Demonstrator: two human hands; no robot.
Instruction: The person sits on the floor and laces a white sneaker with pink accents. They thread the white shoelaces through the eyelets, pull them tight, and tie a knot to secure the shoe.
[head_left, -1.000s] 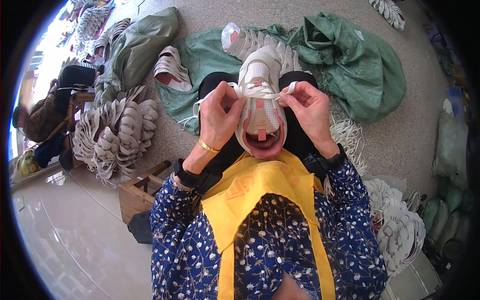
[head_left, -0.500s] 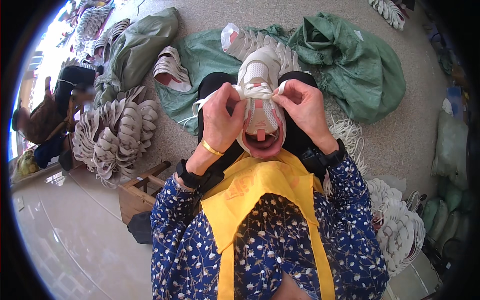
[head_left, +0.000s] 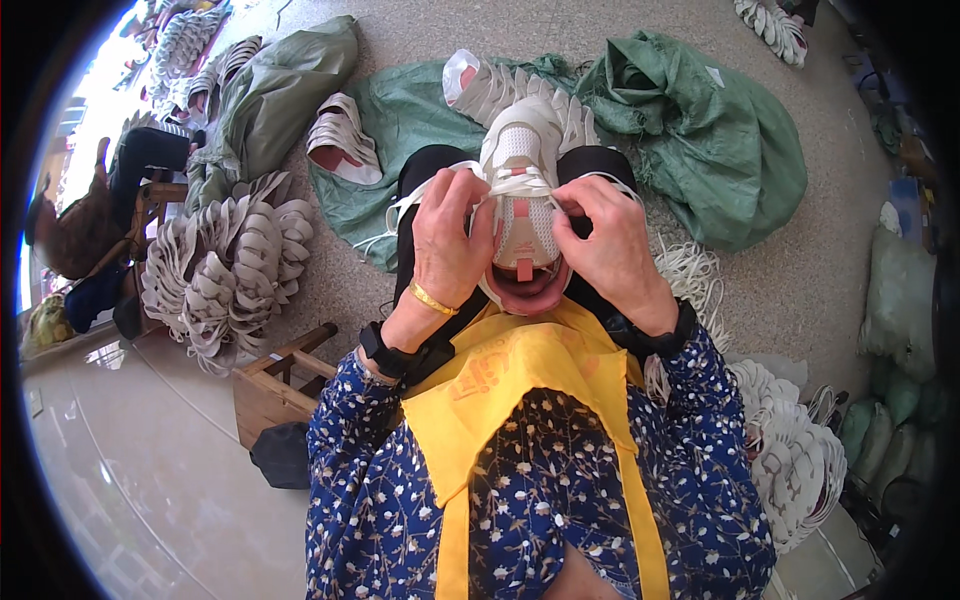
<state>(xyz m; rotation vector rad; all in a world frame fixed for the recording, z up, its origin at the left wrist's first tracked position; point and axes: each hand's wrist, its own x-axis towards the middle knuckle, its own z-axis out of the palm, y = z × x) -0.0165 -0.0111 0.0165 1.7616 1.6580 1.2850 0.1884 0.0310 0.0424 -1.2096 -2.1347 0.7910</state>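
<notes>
Between my knees rests a white and pink shoe upper [head_left: 522, 215], toe pointing away and its pink-lined opening toward me. A white shoelace [head_left: 519, 184] crosses its front in the lower eyelets. My left hand [head_left: 447, 225] pinches at the lace on the left edge, and a loose length trails over my left knee. On the opposite edge my right hand [head_left: 607, 230] has thumb and fingers closed at the lace, with a strand running over the right knee. The fingertips partly hide the eyelets. A yellow apron [head_left: 520, 370] covers my lap below the shoe upper.
Stacked shoe uppers [head_left: 232, 265] lie at left, with more [head_left: 790, 450] at right. Ahead, a row of uppers [head_left: 490, 85] rests on a green sack [head_left: 410, 105]; a bunched green sack [head_left: 710, 140] sits right. Loose white laces [head_left: 695, 275] lie by my right knee. A wooden stool [head_left: 285, 385] stands left.
My right hand has turned and closed in at the shoe's right edge; its lace loop now runs out over the right knee. My left hand has shifted slightly.
</notes>
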